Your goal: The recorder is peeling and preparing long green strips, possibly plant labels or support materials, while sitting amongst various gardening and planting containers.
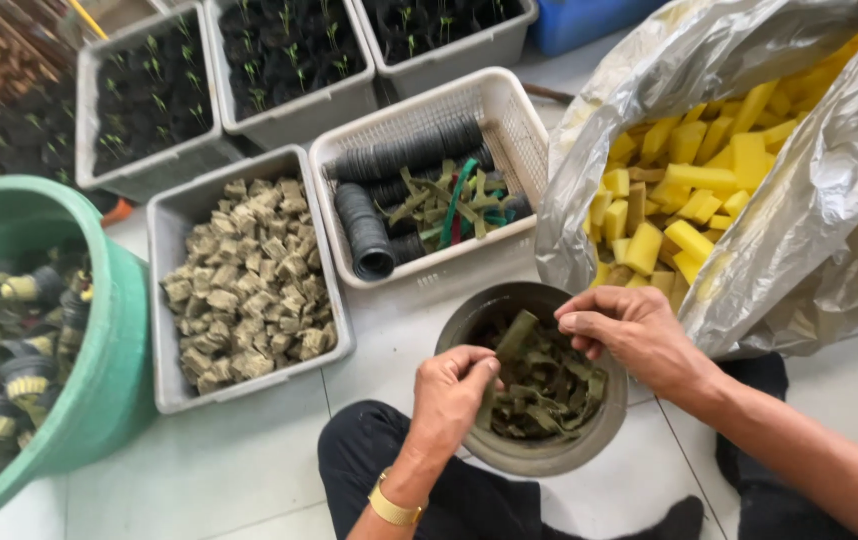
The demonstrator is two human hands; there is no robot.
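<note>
**Two hands over a bowl of green strips**

White floor tiles (249,470) carry everything in this view, and the person sits on them with dark trousers visible at the bottom edge. Between the knees stands a round grey bowl (549,455) filled with flat olive-green strips (549,390).

The left hand (452,390), with a gold bracelet (394,508) on its wrist, is half closed at the near left rim of the bowl; its fingers curl around the lower end of one green strip (512,338). The right hand (629,330) comes from the right side and rests over the far rim, with fingers bent and fingertips close together near the upper end of the same strip. Whether the right fingertips really pinch it, I cannot tell.

Behind the bowl is a white plastic basket (509,120) with rolls of small black net cups and more green strips. Just left of it a grey tray (174,300) holds many brownish sponge cubes. At the far left a big green tub (114,370) contains black cups with yellow pieces inside. To the right a large silver plastic bag (799,230) lies open and shows yellow sponge blocks (689,190). At the top, three grey trays (299,115) hold dark cups with small green seedlings.
</note>
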